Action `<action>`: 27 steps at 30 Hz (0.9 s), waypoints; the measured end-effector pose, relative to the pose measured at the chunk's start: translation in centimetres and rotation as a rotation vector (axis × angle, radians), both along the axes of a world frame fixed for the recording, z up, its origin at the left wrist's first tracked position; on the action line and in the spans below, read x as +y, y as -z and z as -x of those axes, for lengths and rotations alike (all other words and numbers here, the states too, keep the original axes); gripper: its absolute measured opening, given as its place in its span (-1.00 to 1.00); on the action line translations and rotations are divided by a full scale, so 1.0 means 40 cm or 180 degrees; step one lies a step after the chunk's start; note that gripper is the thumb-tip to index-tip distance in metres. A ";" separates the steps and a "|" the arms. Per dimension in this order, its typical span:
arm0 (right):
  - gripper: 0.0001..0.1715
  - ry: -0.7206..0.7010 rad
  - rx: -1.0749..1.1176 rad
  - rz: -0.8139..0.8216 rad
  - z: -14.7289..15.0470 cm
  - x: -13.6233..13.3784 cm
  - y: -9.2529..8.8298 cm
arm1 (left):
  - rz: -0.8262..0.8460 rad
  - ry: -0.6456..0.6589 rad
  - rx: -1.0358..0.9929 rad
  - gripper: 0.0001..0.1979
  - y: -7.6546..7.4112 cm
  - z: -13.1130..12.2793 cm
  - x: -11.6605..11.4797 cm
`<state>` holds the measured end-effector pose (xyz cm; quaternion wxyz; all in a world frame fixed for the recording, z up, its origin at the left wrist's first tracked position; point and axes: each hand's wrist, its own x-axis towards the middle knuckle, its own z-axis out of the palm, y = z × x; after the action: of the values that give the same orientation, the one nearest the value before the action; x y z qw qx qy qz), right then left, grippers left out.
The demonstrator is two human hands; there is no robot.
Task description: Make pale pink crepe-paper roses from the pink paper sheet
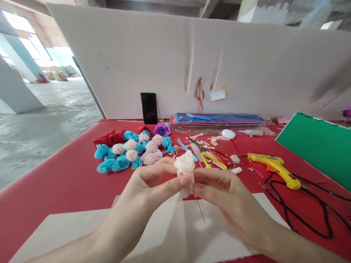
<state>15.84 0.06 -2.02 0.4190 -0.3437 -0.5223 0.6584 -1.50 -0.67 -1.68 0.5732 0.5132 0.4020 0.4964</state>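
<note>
A white paper flower [185,164] is held upright between both hands above white sheets [175,233] on the red table. My left hand [153,186] pinches its left side, thumb across the front and fingers behind. On the right, my right hand [219,190] is closed on the flower's lower right edge, with thumb and fingers together. A thin wire [200,212] slants down from beneath the flower. Beyond my left hand lie blue flowers [120,163], pale pink flowers [151,157], red flowers [115,137] and a purple flower [161,129].
Pliers with yellow handles [212,160], red-handled scissors [225,157] and paper scraps lie behind the hands. A yellow glue gun [276,166] with a black cord and a green board [318,146] are right. A phone [149,108] leans on the white panel [131,62] behind.
</note>
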 end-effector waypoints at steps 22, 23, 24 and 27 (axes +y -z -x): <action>-0.85 0.0161 0.0048 0.0328 -0.004 0.011 0.001 | -0.0058 -0.0033 0.0392 -0.79 -0.009 -0.005 0.014; -0.86 0.0170 0.0028 0.0295 -0.004 0.010 0.001 | -0.0070 -0.0036 0.0395 -0.79 -0.009 -0.004 0.014; -0.86 0.0186 -0.0001 0.0264 -0.003 0.010 0.001 | -0.0078 -0.0045 0.0395 -0.79 -0.010 -0.003 0.014; -0.88 0.0337 -0.0211 0.0094 -0.001 0.007 0.001 | -0.0122 -0.0064 0.0372 -0.78 -0.011 -0.002 0.013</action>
<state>15.89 0.33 -2.07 0.4305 -0.3986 -0.5072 0.6312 -1.42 -0.16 -1.24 0.5337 0.5482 0.4304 0.4790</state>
